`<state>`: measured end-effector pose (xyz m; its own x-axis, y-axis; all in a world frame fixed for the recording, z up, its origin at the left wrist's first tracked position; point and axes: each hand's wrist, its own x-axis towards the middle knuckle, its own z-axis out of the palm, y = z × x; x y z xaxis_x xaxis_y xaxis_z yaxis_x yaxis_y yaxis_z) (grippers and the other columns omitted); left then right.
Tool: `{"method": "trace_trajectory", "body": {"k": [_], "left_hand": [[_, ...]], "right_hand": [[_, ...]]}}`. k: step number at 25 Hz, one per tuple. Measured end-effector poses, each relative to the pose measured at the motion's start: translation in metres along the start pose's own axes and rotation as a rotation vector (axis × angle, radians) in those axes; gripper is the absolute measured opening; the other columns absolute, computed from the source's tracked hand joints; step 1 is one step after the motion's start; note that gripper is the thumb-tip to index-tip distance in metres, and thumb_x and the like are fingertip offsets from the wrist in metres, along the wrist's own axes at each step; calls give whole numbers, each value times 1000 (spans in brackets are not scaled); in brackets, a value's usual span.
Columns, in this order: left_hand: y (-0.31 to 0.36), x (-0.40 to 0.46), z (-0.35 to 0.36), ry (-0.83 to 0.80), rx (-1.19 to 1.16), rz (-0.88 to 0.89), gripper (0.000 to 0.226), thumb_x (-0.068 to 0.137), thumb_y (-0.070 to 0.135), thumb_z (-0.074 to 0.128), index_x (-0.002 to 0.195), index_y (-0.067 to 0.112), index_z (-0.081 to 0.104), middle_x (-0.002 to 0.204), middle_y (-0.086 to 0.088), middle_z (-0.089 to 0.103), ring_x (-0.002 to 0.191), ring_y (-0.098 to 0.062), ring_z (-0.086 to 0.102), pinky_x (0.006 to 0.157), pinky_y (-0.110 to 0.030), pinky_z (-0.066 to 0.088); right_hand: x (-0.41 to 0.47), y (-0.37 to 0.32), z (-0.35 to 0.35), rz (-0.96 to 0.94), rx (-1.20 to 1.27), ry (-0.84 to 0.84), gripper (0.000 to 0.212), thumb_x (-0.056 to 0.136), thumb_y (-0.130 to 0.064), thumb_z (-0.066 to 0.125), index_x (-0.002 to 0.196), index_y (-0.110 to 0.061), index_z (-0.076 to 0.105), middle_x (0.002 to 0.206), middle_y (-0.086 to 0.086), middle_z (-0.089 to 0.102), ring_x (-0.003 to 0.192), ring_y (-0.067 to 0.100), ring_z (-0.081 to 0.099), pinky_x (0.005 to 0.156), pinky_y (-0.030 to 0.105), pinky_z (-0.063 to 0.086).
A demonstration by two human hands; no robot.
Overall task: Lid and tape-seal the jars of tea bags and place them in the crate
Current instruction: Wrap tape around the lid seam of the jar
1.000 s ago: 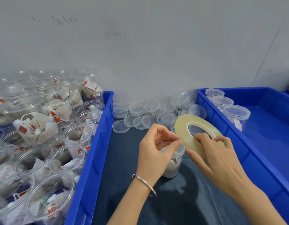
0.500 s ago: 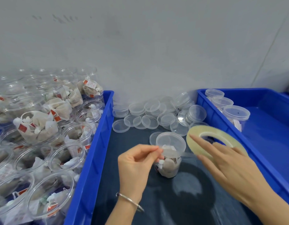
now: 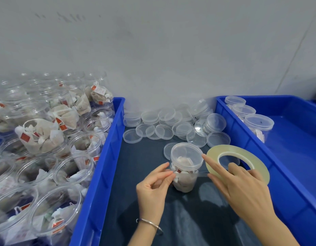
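A small clear jar of tea bags with its lid on stands on the dark mat between two blue crates. My left hand pinches the free end of a clear tape strip at the jar's left side. My right hand holds the flat roll of clear tape to the jar's right, forefinger stretched toward the lid's edge. The strip runs across the jar's front just under the lid.
A blue crate on the left is packed with several open jars of tea bags. The blue crate on the right holds three lidded jars at its far left corner. Several loose clear lids lie by the wall.
My hands came apart off the jar, drawing tape out from the roll. The left hand then moved back to the jar's left side with the tape end; the roll sits lower right.
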<state>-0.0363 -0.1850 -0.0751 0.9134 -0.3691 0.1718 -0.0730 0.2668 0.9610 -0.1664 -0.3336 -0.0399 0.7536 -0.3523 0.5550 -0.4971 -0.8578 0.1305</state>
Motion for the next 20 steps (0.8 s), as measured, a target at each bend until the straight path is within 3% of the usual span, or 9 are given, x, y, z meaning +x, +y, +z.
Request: {"method": "trace_trajectory", "body": {"k": [13, 20], "left_hand": [[-13, 14, 3, -9, -120, -11, 26, 72, -16, 69, 67, 9, 76, 94, 0, 75, 92, -21, 71, 77, -19, 54], [-19, 23, 2, -66, -111, -1, 22, 74, -13, 69, 68, 7, 76, 97, 0, 75, 90, -11, 71, 75, -14, 52]], "right_hand": [[4, 0, 7, -13, -30, 57, 44, 96, -43, 32, 138, -36, 45, 59, 0, 30, 45, 19, 36, 53, 30, 27], [10, 0, 14, -23, -21, 68, 45, 94, -44, 31, 134, -35, 51, 61, -1, 25, 44, 19, 33, 51, 31, 24]]}}
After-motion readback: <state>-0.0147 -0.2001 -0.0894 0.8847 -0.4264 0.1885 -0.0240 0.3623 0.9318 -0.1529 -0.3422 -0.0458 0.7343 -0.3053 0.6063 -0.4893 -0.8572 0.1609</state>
